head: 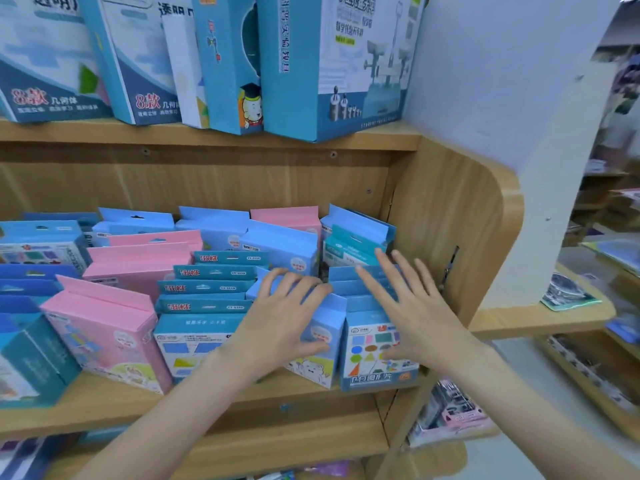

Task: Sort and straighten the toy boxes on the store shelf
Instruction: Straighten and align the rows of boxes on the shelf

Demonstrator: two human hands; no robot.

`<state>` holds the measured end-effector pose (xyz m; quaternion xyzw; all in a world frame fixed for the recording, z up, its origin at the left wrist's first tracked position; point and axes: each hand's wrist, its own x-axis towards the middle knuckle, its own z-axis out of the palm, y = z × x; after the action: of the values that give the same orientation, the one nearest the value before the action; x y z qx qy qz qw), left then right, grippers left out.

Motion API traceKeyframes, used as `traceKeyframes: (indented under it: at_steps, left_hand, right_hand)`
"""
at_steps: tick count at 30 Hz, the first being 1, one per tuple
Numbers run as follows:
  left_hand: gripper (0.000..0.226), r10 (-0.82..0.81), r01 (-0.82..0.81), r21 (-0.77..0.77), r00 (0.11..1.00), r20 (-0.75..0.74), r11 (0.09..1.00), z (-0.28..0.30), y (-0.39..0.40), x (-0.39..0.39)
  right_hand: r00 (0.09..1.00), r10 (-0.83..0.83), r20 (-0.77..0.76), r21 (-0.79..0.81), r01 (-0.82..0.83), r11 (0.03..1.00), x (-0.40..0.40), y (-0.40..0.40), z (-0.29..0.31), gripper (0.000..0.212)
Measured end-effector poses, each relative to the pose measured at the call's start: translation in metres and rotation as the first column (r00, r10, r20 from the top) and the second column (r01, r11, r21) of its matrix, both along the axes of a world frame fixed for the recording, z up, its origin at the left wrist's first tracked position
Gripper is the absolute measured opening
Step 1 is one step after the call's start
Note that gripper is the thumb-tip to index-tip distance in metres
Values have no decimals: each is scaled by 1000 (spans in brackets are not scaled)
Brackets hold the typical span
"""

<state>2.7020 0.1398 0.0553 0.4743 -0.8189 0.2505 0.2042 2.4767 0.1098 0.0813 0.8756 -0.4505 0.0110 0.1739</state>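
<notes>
The left hand (291, 317) grips the light blue box (322, 341) at the front of the middle shelf (114, 407), fingers curled over its top flap, thumb against its face. The right hand (412, 313) is spread wide, fingers straight, resting on the row of shapes boxes (377, 355) just beside it. Both rows stand at the shelf's front edge. A forward pull risks tipping the gripped box off the shelf; sideways pressure may topple the neighbouring teal boxes (207, 299) and pink boxes (110, 327).
</notes>
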Motion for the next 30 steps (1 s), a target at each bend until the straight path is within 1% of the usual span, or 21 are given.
traceKeyframes:
  at_steps: [1, 2, 3, 4, 7, 11, 12, 14, 16, 18, 19, 21, 24, 26, 28, 30]
  left_hand:
    - [73, -11, 11, -5, 1000, 28, 1000, 2, -1, 4]
    - [74, -17, 17, -3, 999, 50, 1000, 5, -2, 9]
    - [75, -15, 15, 6, 998, 66, 1000, 7, -3, 14]
    - [76, -5, 4, 16, 997, 77, 1000, 8, -2, 16]
    - [76, 48, -51, 23, 993, 103, 998, 6, 0, 19]
    - [76, 140, -140, -8, 989, 37, 990, 3, -2, 17]
    - [76, 162, -161, -7, 987, 26, 987, 4, -4, 16]
    - [79, 180, -181, 5, 984, 9, 984, 5, -8, 15]
    - [83, 164, -164, 3, 986, 4, 986, 4, -11, 16]
    - [84, 147, -147, -10, 989, 9, 989, 2, -12, 18]
    - [81, 137, -137, -13, 991, 2, 990, 1, -12, 19]
    - [67, 101, -101, -13, 994, -47, 995, 1, -10, 19]
    - [44, 65, -72, -25, 974, -216, 997, 3, 1, 19]
    - [33, 55, -80, -66, 947, -317, 995, 3, 10, 23]
    - [28, 49, -95, -114, 934, -355, 989, 0, 20, 34]
    - [27, 55, -126, -164, 922, -384, 978, 4, 27, 52]
  right_hand:
    - [999, 37, 1, 69, -37, 997, 5, -7, 3, 135]
    - [1000, 23, -11, 179, -21, 984, 10, -11, 8, 130]
    - [999, 3, -34, 249, 5, 969, 13, -15, 11, 127]
    - [999, -13, -36, 270, 23, 963, 15, -18, 11, 123]
    - [998, -62, -19, 240, 64, 969, 17, -17, 3, 115]
    - [996, -87, -30, 84, 90, 992, 12, -14, -3, 104]
    - [995, -98, -36, 77, 101, 992, 11, -19, -2, 103]
    - [993, -107, -40, 118, 111, 987, 12, -30, 3, 106]
    - [994, -98, -46, 167, 104, 980, 12, -37, 6, 112]
    - [996, -85, -41, 177, 91, 980, 10, -37, 6, 119]
    - [996, -86, -29, 165, 90, 982, 7, -35, 6, 122]
    - [996, -92, -2, 127, 91, 988, 5, -30, 6, 121]
    - [998, -49, 32, 96, 45, 994, 5, -21, 5, 114]
    - [997, -2, 71, 94, -5, 996, 11, -18, 9, 108]
    - [984, 40, 176, 125, -62, 990, 20, -14, 19, 100]
    - [930, 102, 352, 142, -161, 977, 34, -10, 36, 87]
